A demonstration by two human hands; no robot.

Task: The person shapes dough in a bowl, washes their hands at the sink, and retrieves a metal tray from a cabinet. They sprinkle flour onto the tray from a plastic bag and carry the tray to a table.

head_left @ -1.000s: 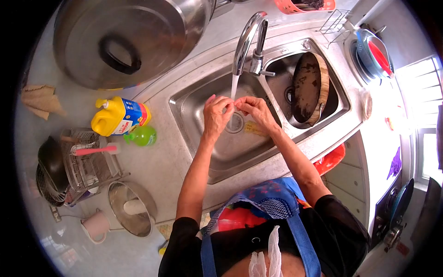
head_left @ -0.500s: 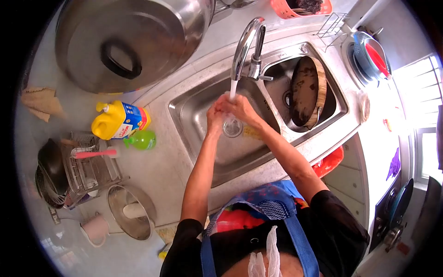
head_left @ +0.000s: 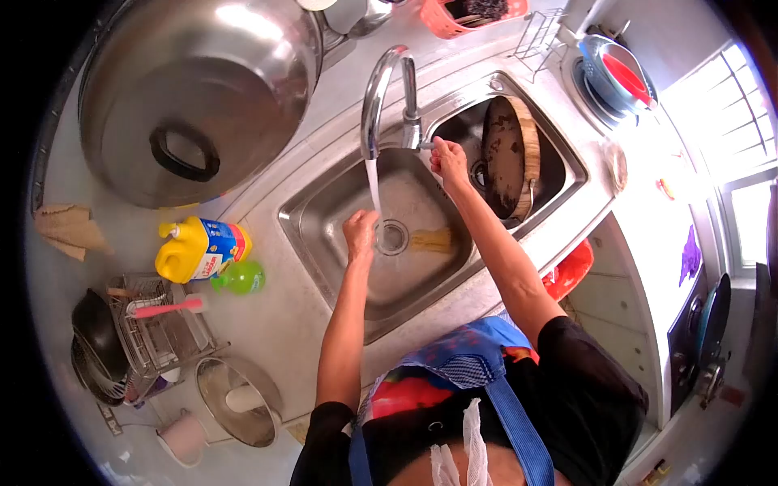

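My right hand [head_left: 450, 162] is closed around the end of the lever [head_left: 427, 146] on the chrome tap [head_left: 373, 109]. Water [head_left: 374, 185] runs from the spout into the left basin [head_left: 320, 215] of the steel sink. Beside that stream my left hand [head_left: 360, 233] is held low over the basin, its fingers curled in; whatever may be inside them is hidden. A yellow, ribbed flat object [head_left: 431, 240] lies on the basin floor, right of the drain [head_left: 393, 237].
A large dark round piece with a wooden rim [head_left: 527, 154] leans in the right basin. Left of the sink stand a yellow jug [head_left: 182, 257], a green bottle [head_left: 245, 277], a dish rack [head_left: 162, 336] and a steel bowl [head_left: 267, 417]. A big steel lid [head_left: 243, 89] stands behind.
My hands were together under the stream and have parted. My right hand has moved up to the tap lever; my left has dropped slightly lower. The camera view has shifted.
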